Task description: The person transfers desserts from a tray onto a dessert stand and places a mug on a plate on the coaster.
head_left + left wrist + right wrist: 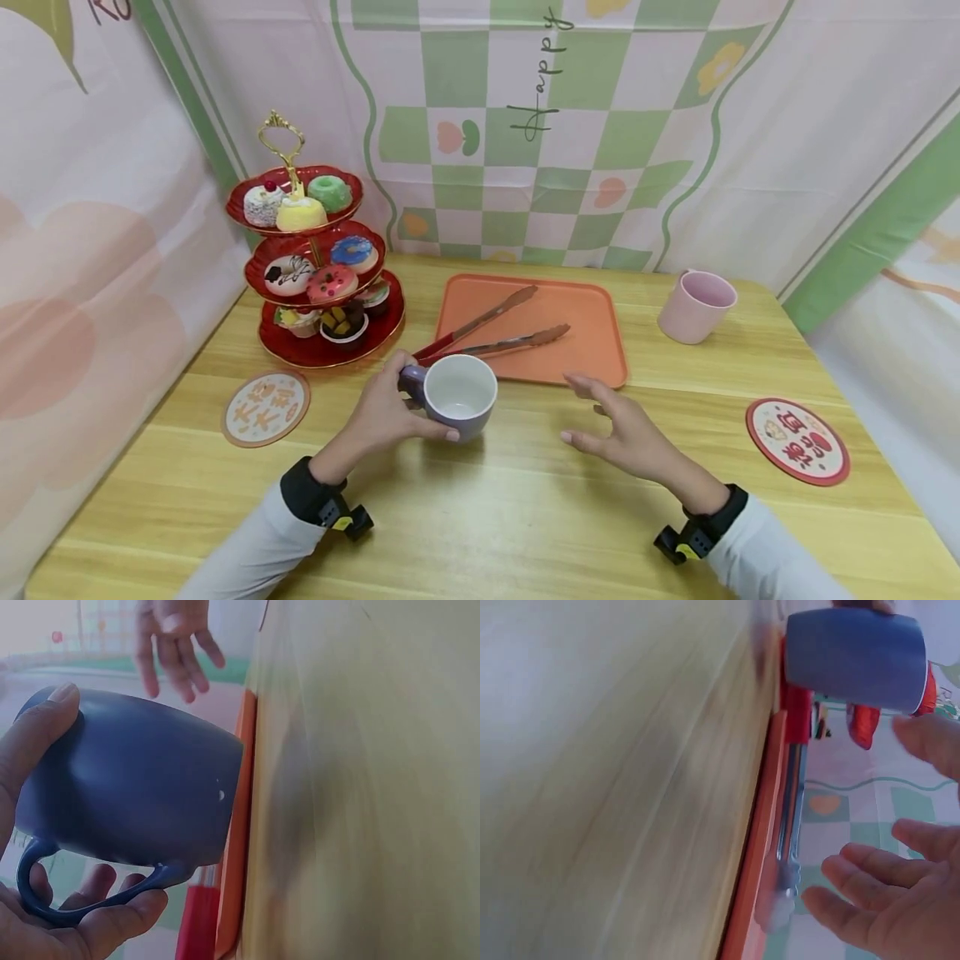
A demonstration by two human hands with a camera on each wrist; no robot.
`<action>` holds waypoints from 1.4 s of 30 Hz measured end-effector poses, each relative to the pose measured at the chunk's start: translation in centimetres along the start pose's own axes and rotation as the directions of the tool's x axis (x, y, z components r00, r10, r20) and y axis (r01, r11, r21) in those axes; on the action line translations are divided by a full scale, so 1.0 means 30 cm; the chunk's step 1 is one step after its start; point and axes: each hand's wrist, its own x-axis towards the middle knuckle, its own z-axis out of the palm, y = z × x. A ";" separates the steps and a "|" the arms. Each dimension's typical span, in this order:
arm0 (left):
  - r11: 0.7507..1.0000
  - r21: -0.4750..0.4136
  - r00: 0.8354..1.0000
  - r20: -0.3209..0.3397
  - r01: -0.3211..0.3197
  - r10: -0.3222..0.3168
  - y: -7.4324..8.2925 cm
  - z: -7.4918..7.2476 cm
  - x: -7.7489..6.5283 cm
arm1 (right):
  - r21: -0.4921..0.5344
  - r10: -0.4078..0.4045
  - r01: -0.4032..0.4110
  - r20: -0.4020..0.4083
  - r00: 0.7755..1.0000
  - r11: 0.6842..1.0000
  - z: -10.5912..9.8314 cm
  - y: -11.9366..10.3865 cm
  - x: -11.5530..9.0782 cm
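My left hand (387, 410) grips a purple-blue mug (462, 398) with a white inside. Its thumb presses the mug's side and its fingers curl at the handle (97, 896). In the left wrist view the mug hangs a little above the wooden table, its shadow beside it. To the right of the mug, my right hand (626, 429) hovers over the table with fingers spread and nothing in its grasp. Behind the mug, red-handled tongs (498, 321) lie spread across an orange tray (600, 358).
A three-tier red stand (322, 350) with cakes, donuts and cupcakes rises at the back left. Its near neighbour is a round coaster (266, 408). A pink mug (693, 308) stands at the back right, and a red-rimmed coaster (797, 442) lies at the right.
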 end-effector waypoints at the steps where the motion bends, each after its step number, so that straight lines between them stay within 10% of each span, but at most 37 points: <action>1: 1.000 0.010 1.000 -0.008 0.007 -0.007 -0.004 -0.007 -0.002 | -0.051 -0.015 0.015 0.005 1.000 0.999 0.000 0.005 -0.002; 15: 0.995 0.069 0.991 -0.118 0.068 -0.059 -0.033 -0.111 -0.040 | -0.458 -0.064 0.143 0.184 0.981 0.878 -0.030 0.039 -0.022; 42: 0.942 0.183 0.895 -0.405 0.282 -0.189 -0.102 -0.320 -0.139 | -0.437 0.045 0.091 0.292 0.955 0.895 -0.043 0.055 -0.040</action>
